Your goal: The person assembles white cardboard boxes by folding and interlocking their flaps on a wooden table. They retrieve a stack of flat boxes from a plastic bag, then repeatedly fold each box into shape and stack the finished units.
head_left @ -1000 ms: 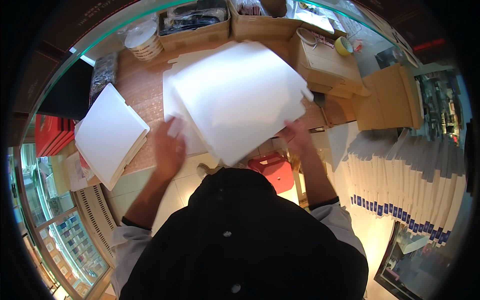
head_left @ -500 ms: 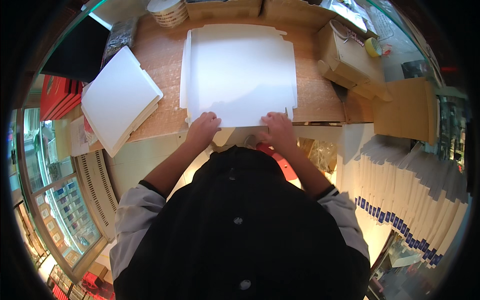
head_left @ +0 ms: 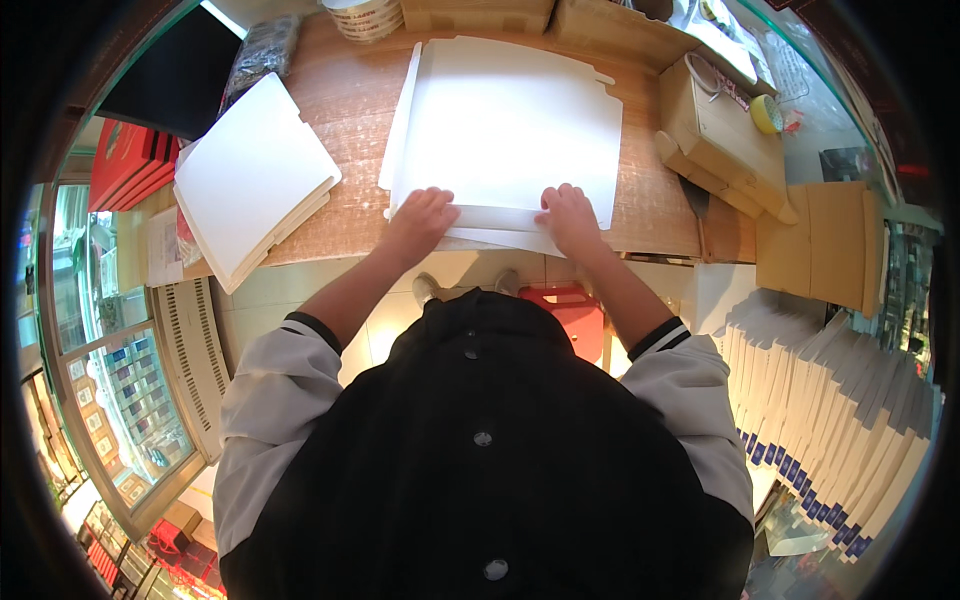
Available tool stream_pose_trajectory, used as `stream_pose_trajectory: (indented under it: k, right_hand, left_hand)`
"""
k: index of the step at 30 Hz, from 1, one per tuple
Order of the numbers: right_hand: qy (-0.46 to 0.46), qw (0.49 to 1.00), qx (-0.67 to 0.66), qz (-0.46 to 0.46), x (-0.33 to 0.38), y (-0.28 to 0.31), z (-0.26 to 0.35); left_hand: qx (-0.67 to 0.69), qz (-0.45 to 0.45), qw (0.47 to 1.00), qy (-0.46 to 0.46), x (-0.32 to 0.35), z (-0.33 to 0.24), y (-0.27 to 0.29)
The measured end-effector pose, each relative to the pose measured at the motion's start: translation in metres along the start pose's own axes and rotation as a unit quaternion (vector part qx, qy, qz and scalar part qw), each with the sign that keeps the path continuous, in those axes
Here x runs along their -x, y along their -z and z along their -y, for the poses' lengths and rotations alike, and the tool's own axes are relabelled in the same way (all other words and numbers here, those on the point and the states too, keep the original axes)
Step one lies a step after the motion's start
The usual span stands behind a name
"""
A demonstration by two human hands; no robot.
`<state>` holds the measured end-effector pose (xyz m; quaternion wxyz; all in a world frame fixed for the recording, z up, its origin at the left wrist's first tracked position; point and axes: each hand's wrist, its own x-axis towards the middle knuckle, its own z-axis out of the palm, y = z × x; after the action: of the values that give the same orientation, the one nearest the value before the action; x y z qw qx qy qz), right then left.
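Note:
A large white die-cut cardboard sheet [head_left: 510, 130] lies on the wooden table in front of me. Its near edge is bent up into a narrow flap. The fingers of my left hand [head_left: 423, 222] curl over the left part of that flap. On its right part, my right hand [head_left: 572, 220] grips the fold in the same way, fingers bent and thumb toward the middle. Another white layer shows beneath the near edge and along the sheet's left side.
A stack of white cardboard sheets [head_left: 258, 170] sits to the left, overhanging the table [head_left: 325, 130] edge. Brown boxes [head_left: 725, 130] and tape rolls [head_left: 363, 18] line the back and right. Many flat white packages [head_left: 830, 400] stand at lower right; a red stool [head_left: 575, 312] is below.
Both hands have moved forward from the sheet's near edge, and that edge is now folded upward under my fingers. The whole view has shifted slightly.

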<state>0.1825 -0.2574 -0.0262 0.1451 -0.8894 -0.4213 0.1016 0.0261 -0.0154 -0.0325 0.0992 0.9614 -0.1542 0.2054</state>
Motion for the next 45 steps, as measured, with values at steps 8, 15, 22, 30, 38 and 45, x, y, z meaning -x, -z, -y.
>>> stream_pose_trajectory:
  k: [8,15,22,30,38,45]
  right_hand:
    - [0.166,0.981,-0.046,-0.093,0.016,-0.019,0.017]
    - [0.173,0.980,-0.065,-0.076,-0.006,-0.038,0.038]
    - [0.047,0.992,-0.105,0.058,-0.018,-0.010,0.010]
    - [-0.012,0.997,0.072,0.031,-0.047,0.005,0.012]
    - [-0.016,0.995,-0.015,-0.098,-0.030,-0.049,0.044]
    - [-0.095,0.977,0.014,-0.190,0.003,-0.040,-0.015]
  left_hand:
    - [-0.056,0.125,0.990,-0.013,0.004,-0.011,-0.015]
    - [-0.012,0.155,0.987,0.047,-0.016,-0.013,-0.021]
    - [0.067,0.179,0.958,0.216,0.001,0.015,-0.016]
    - [0.020,0.152,0.974,0.164,-0.027,0.016,-0.019]
    - [0.085,0.101,0.943,0.306,-0.023,-0.002,-0.036]
    - [0.057,0.026,0.942,0.329,0.006,0.009,-0.038]
